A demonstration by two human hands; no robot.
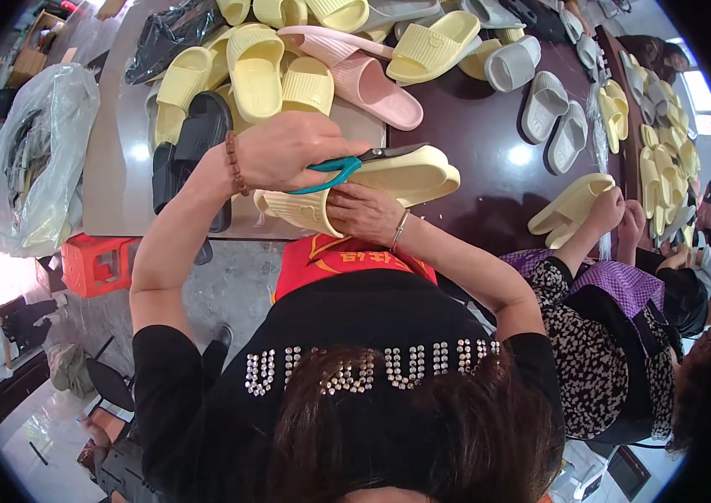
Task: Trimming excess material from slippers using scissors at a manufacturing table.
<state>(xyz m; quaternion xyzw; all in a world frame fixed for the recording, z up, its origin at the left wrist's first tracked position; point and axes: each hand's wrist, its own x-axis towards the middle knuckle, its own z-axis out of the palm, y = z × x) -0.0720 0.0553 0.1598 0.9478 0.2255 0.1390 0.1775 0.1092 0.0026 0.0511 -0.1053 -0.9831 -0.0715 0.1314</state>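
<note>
My left hand (288, 151), with a brown bead bracelet at the wrist, is closed around the teal handles of a pair of scissors (339, 173). Their dark blades lie over the inner side of a pale yellow slide slipper (402, 174). My right hand (365, 214), wearing a thin bangle, reaches into the slipper by its ribbed strap and grips it; the fingertips are partly hidden. A second yellow sole edge shows beneath the first, so two slippers seem stacked. The slippers are held at the table's near edge, above a red apron (355, 267).
Yellow slippers (255, 71), a pink slipper (378, 88) and black slippers (204, 134) crowd the table (490, 189). Grey slippers (546, 107) lie right. A co-worker's hands (611, 210) are beside another yellow slipper (569, 205). A plastic bag (41, 168) and red stool (96, 264) stand left.
</note>
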